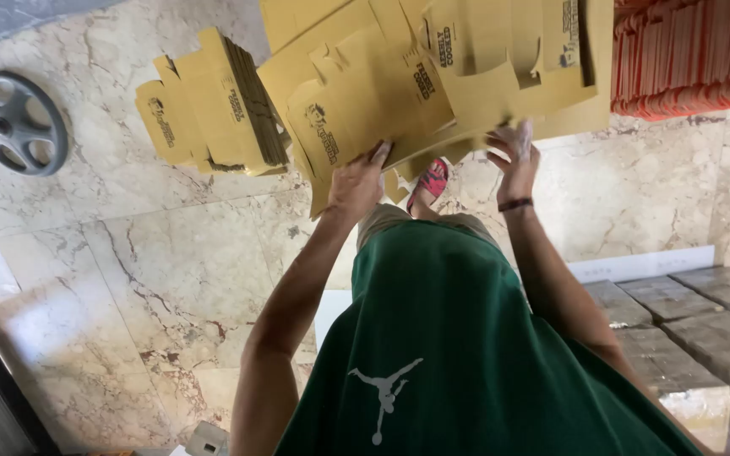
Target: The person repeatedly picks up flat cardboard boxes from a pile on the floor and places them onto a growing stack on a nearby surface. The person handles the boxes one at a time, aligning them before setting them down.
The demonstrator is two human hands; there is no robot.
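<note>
Flat yellow carton blanks (433,76), loose fanned batch, held up over the marble floor (162,262)
Left hand (356,181) fingers closed on the batch's lower edge; right hand (515,160) fingers curled under its right side. Second stack of blanks (213,110) lies on the floor left; red stacked sheets (690,59) right; grey wheel (19,122) far left

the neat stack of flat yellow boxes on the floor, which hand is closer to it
Left. The left hand is just right of the stack, holding loose flat boxes; the right hand is farther off.
</note>
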